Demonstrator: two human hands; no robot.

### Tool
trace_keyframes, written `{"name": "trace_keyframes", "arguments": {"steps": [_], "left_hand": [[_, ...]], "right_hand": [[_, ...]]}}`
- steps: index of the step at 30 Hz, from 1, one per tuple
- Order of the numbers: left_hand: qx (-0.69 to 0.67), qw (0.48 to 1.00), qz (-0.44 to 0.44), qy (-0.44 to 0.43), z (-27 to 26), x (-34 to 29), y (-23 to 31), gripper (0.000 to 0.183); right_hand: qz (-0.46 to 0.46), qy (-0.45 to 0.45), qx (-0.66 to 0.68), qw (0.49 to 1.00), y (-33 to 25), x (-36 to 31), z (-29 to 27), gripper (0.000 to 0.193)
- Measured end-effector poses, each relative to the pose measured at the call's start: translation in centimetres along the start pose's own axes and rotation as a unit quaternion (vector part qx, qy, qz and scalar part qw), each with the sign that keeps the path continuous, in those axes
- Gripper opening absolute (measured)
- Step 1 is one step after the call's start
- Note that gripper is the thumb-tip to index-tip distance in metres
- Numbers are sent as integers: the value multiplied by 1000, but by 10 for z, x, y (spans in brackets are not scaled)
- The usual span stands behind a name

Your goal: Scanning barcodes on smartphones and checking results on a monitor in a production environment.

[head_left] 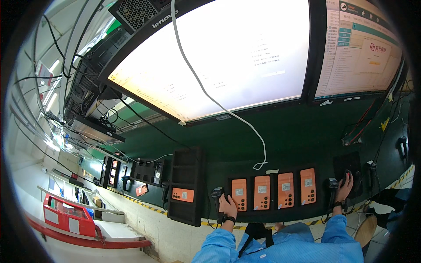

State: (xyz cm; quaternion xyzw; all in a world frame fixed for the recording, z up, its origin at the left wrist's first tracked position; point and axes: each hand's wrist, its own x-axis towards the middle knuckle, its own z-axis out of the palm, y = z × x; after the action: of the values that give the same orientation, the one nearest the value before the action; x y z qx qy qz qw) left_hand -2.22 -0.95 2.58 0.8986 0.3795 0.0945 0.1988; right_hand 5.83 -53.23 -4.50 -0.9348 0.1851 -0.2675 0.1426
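Observation:
My left hand [227, 207] lies with its fingers stretched out at the left edge of a row of orange phones [262, 195], beside a black handheld scanner [216, 192]. The phones lie camera side up in a black tray [250, 186], each with a white label. On the right, my right hand [344, 190] rests over a dark computer mouse [347, 173], mostly covered by the fingers, on a black mouse pad [340, 163]. Another handheld scanner [332, 183] stands just left of that hand. Both wrists wear dark bands.
Left of me, a black compartment tray [187, 164] holds one orange phone [183, 195]. A large bright monitor [245, 57] and a second monitor [359, 52] stand behind the green table [280, 127]. A white cable [239, 117] hangs down across the large screen to the table. Further left lies another phone [141, 190].

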Motion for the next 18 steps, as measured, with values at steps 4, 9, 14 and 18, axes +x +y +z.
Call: {"name": "trace_keyframes", "arguments": {"steps": [4, 9, 14, 18], "left_hand": [[3, 1000, 3, -3, 1, 0, -1, 43], [-2, 1000, 7, 6, 2, 1, -3, 43], [-4, 1000, 4, 2, 3, 1, -3, 43], [-7, 1000, 8, 12, 2, 0, -1, 43]], "right_hand": [[12, 1, -6, 1000, 0, 1, -1, 44], [9, 5, 1, 1000, 2, 0, 2, 43], [0, 12, -1, 1000, 6, -2, 4, 43], [0, -1, -1, 1000, 6, -1, 4, 43]]}}
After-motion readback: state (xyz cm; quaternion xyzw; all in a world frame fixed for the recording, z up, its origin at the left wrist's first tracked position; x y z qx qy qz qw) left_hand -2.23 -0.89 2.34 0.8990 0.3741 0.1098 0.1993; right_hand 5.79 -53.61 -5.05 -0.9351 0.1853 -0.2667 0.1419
